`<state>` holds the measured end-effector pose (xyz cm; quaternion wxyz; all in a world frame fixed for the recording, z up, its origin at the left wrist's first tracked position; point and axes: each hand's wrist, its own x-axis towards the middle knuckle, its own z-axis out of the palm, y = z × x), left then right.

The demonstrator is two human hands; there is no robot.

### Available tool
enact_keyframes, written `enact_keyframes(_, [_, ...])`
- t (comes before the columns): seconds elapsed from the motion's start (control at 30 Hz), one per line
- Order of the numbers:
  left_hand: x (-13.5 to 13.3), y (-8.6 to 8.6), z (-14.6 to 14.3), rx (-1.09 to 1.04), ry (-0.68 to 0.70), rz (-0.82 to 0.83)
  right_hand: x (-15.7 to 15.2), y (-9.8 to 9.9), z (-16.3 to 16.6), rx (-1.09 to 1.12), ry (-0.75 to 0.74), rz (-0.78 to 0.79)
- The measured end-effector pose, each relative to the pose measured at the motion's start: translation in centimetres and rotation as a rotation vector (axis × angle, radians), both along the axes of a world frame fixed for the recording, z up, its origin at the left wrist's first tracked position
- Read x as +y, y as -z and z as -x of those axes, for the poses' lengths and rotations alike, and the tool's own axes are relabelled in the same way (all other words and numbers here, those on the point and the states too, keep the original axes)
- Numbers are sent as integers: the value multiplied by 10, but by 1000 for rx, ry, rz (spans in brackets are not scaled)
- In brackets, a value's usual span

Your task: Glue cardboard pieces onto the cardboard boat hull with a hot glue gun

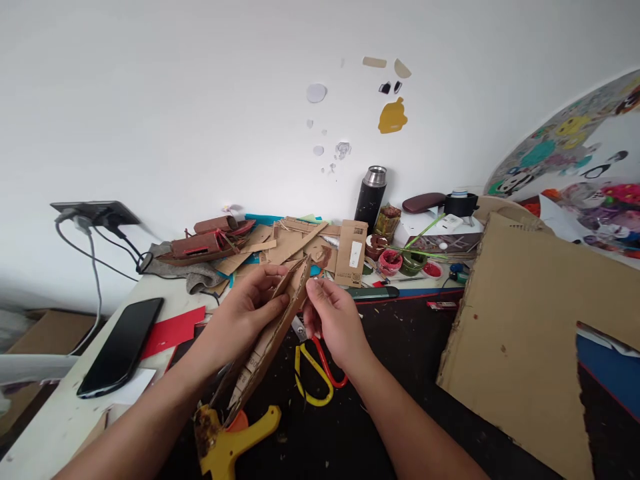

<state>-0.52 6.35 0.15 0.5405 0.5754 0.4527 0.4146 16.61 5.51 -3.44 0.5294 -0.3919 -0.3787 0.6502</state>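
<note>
Now our left hand grips the cardboard | long axis: near-left to far-right | our right hand, nearer its far tip, fingers narrowed, hold unclear

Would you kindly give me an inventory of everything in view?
folded cardboard: one, brown, centre
scissors: one, yellow and red, centre
glue gun: one, yellow, bottom
phone: one, black, left
card: one, red, beside phone
model boat: one, reddish, back left
cardboard scraps: several, brown, back
flask: one, black, back
paint pots: several, mixed, back
large cardboard: one, brown, right
stickers: several, mixed, wall
left hand: one, on folded cardboard
right hand: one, centre
</note>
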Motion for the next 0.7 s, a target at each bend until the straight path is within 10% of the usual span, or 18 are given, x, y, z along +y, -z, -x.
enact_keyframes(0.7, [-5,2,-1,2,10,-59,-1,10,5,145,-38,56])
